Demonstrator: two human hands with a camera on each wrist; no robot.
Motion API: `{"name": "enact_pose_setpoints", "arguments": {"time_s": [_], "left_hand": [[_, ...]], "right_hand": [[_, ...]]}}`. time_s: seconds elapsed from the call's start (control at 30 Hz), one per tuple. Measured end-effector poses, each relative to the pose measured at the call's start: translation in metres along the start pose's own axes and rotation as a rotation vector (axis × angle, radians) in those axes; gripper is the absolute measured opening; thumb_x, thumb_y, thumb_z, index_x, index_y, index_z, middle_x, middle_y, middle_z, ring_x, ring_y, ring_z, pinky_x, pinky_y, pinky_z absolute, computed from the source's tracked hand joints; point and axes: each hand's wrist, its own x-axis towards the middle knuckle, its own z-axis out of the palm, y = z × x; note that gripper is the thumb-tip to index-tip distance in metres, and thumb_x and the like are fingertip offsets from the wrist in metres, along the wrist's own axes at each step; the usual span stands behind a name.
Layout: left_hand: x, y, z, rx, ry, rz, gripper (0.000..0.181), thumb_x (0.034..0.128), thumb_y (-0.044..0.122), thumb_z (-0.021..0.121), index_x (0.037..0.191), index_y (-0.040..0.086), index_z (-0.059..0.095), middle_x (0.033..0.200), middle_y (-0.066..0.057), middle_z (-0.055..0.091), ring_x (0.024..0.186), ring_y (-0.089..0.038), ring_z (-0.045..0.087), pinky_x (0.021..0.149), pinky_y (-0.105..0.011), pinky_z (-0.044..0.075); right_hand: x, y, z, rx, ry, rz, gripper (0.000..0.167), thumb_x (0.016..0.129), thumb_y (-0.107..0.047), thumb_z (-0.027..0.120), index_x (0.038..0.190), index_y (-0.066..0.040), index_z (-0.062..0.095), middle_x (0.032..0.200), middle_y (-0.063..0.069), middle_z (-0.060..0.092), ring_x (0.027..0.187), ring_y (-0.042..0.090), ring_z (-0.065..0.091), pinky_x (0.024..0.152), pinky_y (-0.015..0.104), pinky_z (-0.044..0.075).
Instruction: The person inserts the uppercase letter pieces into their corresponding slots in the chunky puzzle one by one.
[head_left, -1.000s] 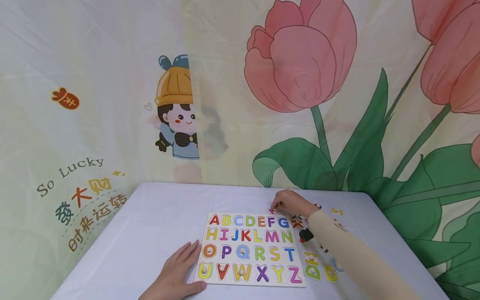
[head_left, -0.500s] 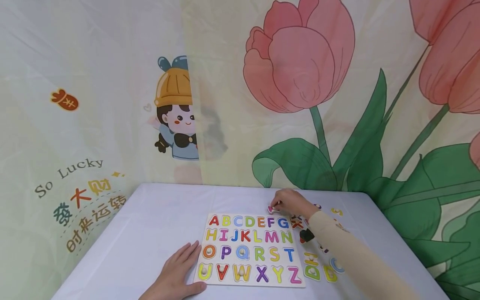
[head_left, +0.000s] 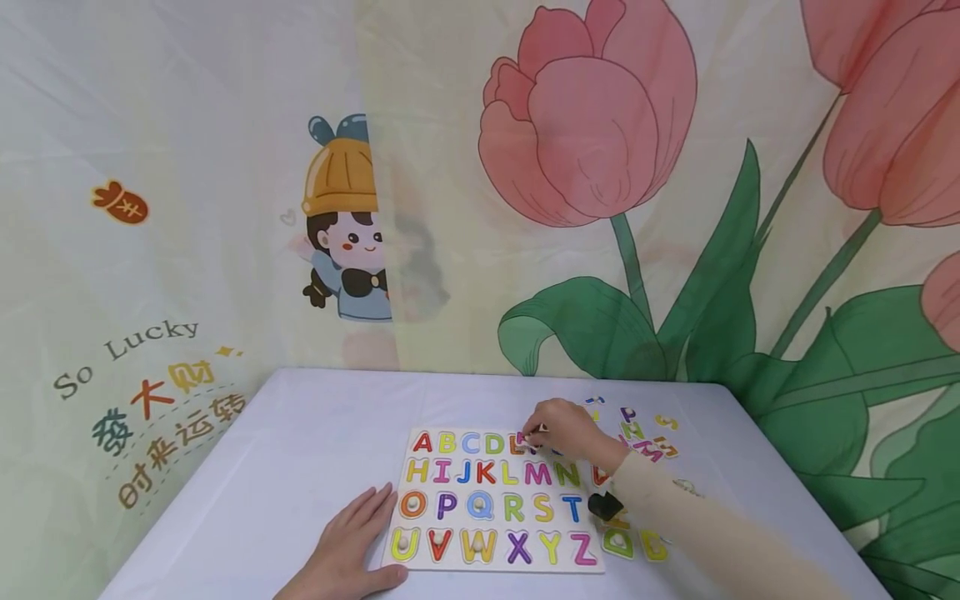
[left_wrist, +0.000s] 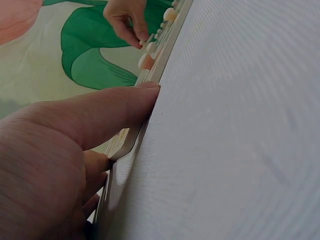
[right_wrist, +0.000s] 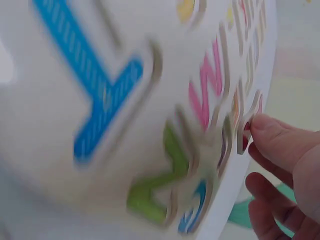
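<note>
With the right hand (head_left: 573, 431), pinching a pink letter piece (right_wrist: 242, 136) over the top row of the board (head_left: 497, 523); with the outstretched left hand (head_left: 347, 540), touching its left edge. Probably light, stiff, easily tilted; best held near the middle.

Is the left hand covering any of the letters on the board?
No, the left hand lies at the left edge of the board, with the nearby O and U fully visible.
</note>
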Motion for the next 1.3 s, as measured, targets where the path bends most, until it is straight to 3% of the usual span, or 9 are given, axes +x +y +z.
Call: {"name": "enact_pose_setpoints", "arguments": {"time_s": [0.27, 0.63, 1.0, 1.3], "left_hand": [[-0.001, -0.001, 0.001, -0.002, 0.012, 0.014, 0.11, 0.0809, 0.062, 0.083, 0.164, 0.006, 0.039, 0.173, -0.011, 0.033, 0.159, -0.043, 0.022, 0.121, -0.074, 0.022], [-0.002, -0.005, 0.001, -0.015, 0.024, 0.047, 0.11, 0.0812, 0.063, 0.082, 0.164, 0.005, 0.039, 0.172, -0.013, 0.033, 0.159, -0.043, 0.022, 0.121, -0.074, 0.021], [-0.002, -0.005, 0.0, -0.013, 0.01, 0.05, 0.109, 0.0826, 0.064, 0.081, 0.164, 0.004, 0.038, 0.173, -0.013, 0.032, 0.159, -0.044, 0.022, 0.121, -0.075, 0.022], [-0.002, -0.005, 0.0, -0.009, 0.007, 0.05, 0.109, 0.0825, 0.065, 0.08, 0.164, 0.005, 0.038, 0.173, -0.012, 0.033, 0.159, -0.043, 0.022, 0.121, -0.074, 0.022]], "right_hand": [[0.001, -0.043, 0.02, 0.064, -0.005, -0.006, 0.01, 0.095, -0.02, 0.083, 0.103, -0.016, 0.086, 0.086, -0.012, 0.067, 0.074, 0.004, 0.053, 0.064, 0.021, 0.048], [0.014, -0.084, 0.04, 0.161, -0.023, 0.024, 0.012, 0.094, -0.028, 0.084, 0.102, -0.02, 0.087, 0.082, -0.017, 0.064, 0.075, 0.004, 0.054, 0.068, 0.023, 0.045], [0.024, -0.101, 0.06, 0.173, 0.002, 0.018, 0.013, 0.093, -0.034, 0.085, 0.1, -0.024, 0.087, 0.082, -0.022, 0.066, 0.076, 0.0, 0.056, 0.074, 0.022, 0.048], [0.03, -0.107, 0.065, 0.195, 0.017, 0.022, 0.014, 0.092, -0.036, 0.085, 0.098, -0.023, 0.086, 0.08, -0.021, 0.066, 0.072, 0.001, 0.055, 0.069, 0.021, 0.046]]}}
